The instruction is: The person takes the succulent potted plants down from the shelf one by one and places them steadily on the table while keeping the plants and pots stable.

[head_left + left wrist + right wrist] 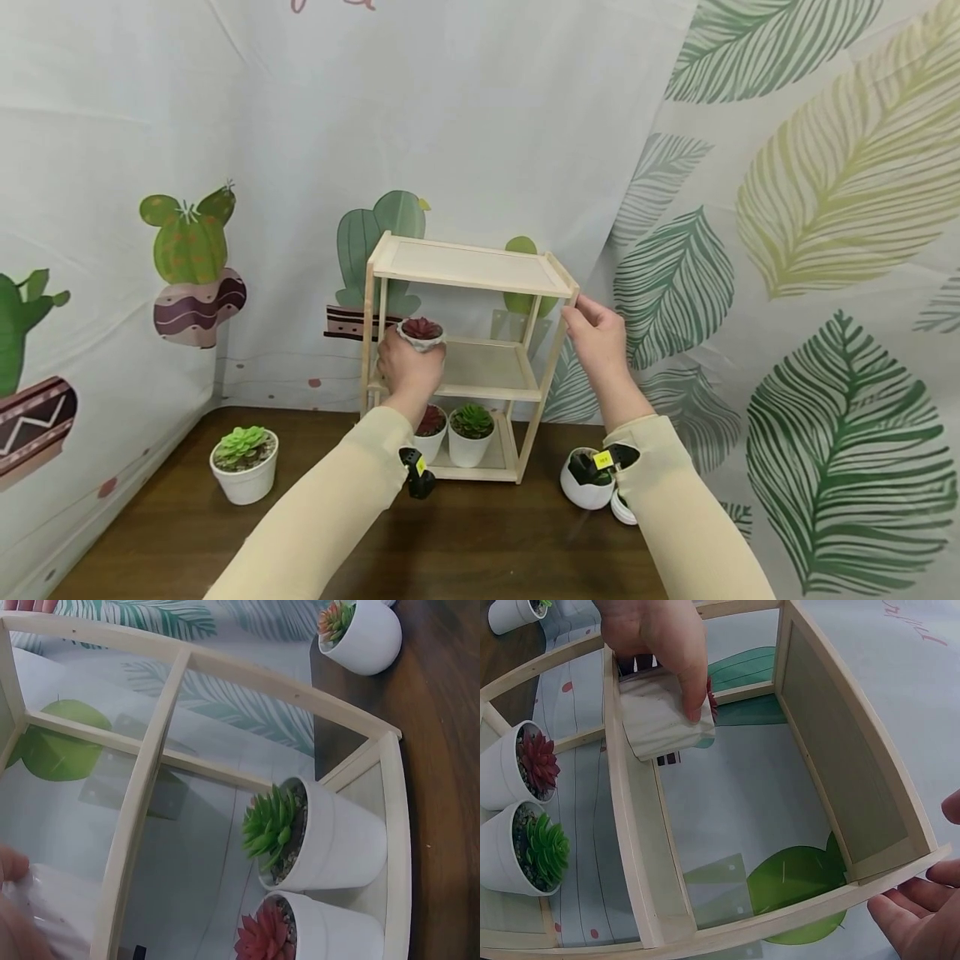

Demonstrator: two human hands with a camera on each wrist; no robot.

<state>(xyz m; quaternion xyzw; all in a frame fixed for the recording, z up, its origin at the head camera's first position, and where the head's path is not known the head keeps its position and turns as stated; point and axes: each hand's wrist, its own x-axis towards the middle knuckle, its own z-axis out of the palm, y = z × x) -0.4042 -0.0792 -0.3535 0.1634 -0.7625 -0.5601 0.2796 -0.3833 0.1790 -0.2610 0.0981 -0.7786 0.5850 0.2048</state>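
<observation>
My left hand (410, 367) grips a white pot with a dark red succulent (422, 331) at the left end of the middle shelf. In the right wrist view the pot (656, 712) is tilted by the camera's angle, its base close to the shelf board; contact cannot be told. My right hand (602, 340) holds the right front post of the wooden shelf rack (480, 262) near its top corner, fingers and thumb about the edge. On the bottom shelf stand a potted red succulent (266, 934) and a potted green succulent (471, 435), side by side.
A light green succulent in a white pot (244, 467) stands on the brown table (480, 542) at left. At right, a round white pot (585, 483) and a smaller white pot (623, 508) sit partly behind my right sleeve. Printed cloth hangs behind the rack.
</observation>
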